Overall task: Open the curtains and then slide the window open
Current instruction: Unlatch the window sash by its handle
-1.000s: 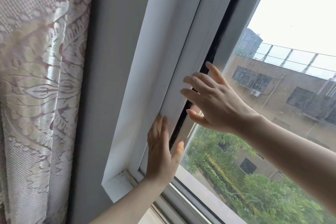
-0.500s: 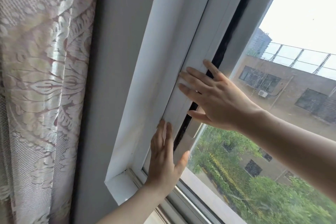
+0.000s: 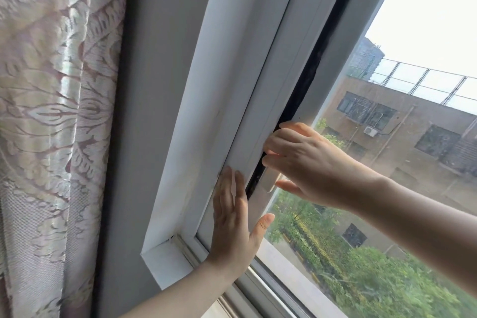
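Observation:
The patterned cream curtain point(image 3: 51, 137) hangs pushed to the far left, off the window. A white window frame point(image 3: 232, 85) runs diagonally up the middle, with a dark gap point(image 3: 309, 72) between it and the sliding sash point(image 3: 346, 54). My left hand point(image 3: 235, 227) lies flat on the frame's lower part, fingers straight and thumb spread toward the glass. Just above it, my right hand point(image 3: 309, 165) has its fingers curled over the sash edge at the gap, its thumb under a small pale latch piece point(image 3: 268, 181).
A grey wall strip point(image 3: 154, 111) separates curtain and frame. The bottom track and sill point(image 3: 258, 289) run to the lower right. Through the glass point(image 3: 387, 227) I see trees and a brown building outside.
My right hand's fingers went from lying straight across the frame to bending around the sash edge. The left hand stays flat in the same spot.

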{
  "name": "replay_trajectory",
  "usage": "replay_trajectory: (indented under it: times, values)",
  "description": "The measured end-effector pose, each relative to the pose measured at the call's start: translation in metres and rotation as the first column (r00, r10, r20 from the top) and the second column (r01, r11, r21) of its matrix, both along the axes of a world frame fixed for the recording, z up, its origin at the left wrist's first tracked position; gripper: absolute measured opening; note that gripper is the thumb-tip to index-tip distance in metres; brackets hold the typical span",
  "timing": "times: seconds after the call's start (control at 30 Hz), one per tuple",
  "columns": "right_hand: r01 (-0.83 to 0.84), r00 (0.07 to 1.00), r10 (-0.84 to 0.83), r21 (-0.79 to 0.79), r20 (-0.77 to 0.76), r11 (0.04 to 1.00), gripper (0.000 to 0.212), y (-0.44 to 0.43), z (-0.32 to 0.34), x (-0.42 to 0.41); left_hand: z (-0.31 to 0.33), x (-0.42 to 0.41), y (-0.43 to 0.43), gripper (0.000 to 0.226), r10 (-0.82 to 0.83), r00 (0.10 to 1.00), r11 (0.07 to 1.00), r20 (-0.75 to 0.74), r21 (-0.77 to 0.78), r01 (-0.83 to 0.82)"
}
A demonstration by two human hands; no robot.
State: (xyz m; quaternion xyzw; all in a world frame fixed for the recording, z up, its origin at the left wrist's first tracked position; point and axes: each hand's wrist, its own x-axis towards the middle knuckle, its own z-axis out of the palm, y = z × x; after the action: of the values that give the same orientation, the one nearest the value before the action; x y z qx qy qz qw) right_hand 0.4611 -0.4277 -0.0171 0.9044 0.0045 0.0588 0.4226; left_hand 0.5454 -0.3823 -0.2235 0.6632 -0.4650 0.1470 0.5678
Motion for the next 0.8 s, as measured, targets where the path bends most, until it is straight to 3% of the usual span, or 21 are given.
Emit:
replay_trajectory:
  times: [0.4,0.8]
  values:
    - [-0.029,1.000,0.029,0.009,0.000,1.000,0.021,-0.002,0.001,-0.001,-0.001,-0.011,-0.004,0.081,0.003,0.999,0.999,-0.042,-0.035,-0.004]
    - [-0.012,1.000,0.013,0.030,-0.012,0.999,0.023,0.001,0.003,0.000,-0.001,-0.015,-0.004,0.082,-0.011,0.998,1.000,-0.069,-0.011,0.010]
